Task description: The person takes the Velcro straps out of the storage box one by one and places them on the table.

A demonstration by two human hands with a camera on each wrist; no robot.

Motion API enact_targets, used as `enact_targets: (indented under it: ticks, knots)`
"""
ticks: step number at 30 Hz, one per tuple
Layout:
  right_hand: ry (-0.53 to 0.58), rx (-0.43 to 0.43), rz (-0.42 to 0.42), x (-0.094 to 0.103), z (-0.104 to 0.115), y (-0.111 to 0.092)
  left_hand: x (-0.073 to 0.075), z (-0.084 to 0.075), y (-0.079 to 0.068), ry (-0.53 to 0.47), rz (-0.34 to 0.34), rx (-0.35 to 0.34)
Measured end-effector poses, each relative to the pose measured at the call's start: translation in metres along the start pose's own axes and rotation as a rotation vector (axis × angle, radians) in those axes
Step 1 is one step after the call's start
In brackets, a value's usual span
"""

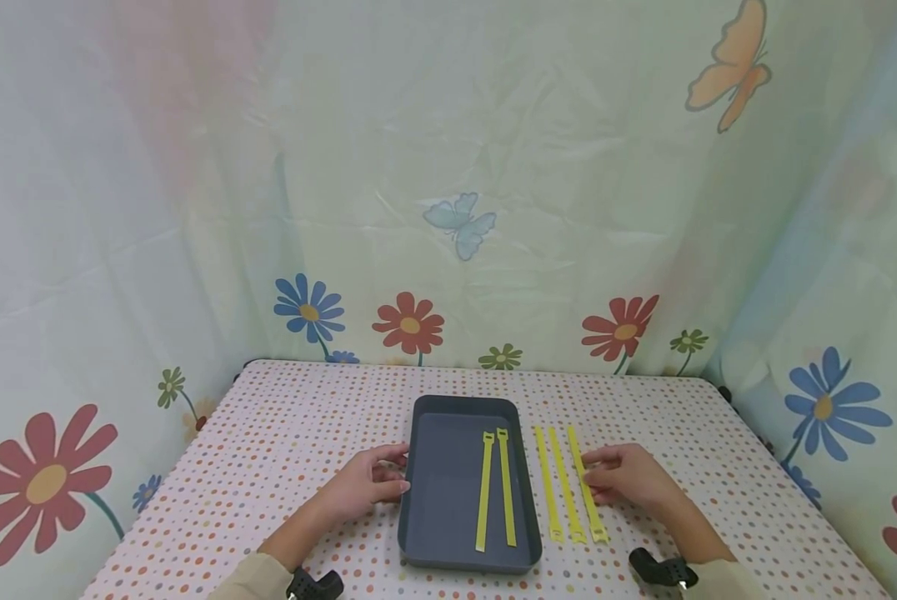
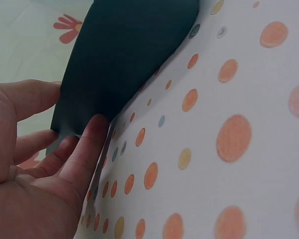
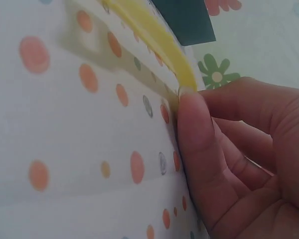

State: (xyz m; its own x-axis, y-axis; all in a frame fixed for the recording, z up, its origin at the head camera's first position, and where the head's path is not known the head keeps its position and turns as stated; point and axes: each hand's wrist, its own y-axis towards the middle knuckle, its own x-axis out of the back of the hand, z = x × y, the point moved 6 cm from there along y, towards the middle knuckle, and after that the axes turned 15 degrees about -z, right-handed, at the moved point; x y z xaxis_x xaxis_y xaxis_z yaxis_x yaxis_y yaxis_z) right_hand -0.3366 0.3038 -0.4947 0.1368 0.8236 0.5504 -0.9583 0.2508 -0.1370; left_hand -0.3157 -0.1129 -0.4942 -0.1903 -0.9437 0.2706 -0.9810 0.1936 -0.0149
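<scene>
A dark grey rectangular tray [image 1: 441, 500] lies on the table with two yellow cable straps [image 1: 484, 492] lengthwise in its right half. My left hand [image 1: 358, 485] is at the tray's left side; in the left wrist view its fingertips [image 2: 95, 127] touch the outer wall [image 2: 124, 55], fingers extended. Three more yellow straps with slotted ends lie side by side to the right of the tray. The rightmost of these straps [image 1: 588, 497] is pinched near its middle between thumb and forefinger of my right hand [image 1: 632, 479]. That strap [image 3: 159, 37] bows above the tablecloth in the right wrist view.
A dotted tablecloth [image 1: 328, 400] covers the table. Behind and at both sides hangs a curtain [image 1: 343, 208] printed with flowers and butterflies. The other two loose straps [image 1: 566, 487] lie between the tray and my right hand.
</scene>
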Motion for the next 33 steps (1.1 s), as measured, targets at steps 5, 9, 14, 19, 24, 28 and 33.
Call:
enact_targets:
  ticks: [5, 9, 14, 19, 24, 28, 33]
  knots:
    - [0.007, 0.004, 0.005, -0.0007, 0.0023, -0.0017, -0.0002, 0.0004, 0.0003, 0.009, -0.005, 0.007]
    - [-0.003, 0.006, 0.000, -0.0007, 0.0011, -0.0012, -0.0002, 0.0008, 0.0003, 0.015, -0.010, 0.014]
    - [-0.043, 0.010, -0.032, -0.0009, 0.0015, -0.0008, 0.0002, -0.0009, -0.0008, 0.021, -0.012, 0.007]
    - [-0.082, 0.025, -0.058, -0.0010, 0.0041, -0.0032, 0.0011, -0.0008, -0.0008, 0.019, -0.009, 0.013]
    - [-0.109, 0.039, -0.073, -0.0006, 0.0071, -0.0065, 0.0008, -0.0018, -0.0012, 0.022, -0.014, 0.010]
    - [-0.113, 0.044, -0.080, -0.0008, 0.0078, -0.0077, 0.0002, -0.0038, -0.0025, 0.023, -0.018, 0.008]
    - [-0.118, 0.046, -0.083, -0.0004, 0.0081, -0.0090, 0.0000, -0.0049, -0.0029, 0.024, -0.018, 0.006]
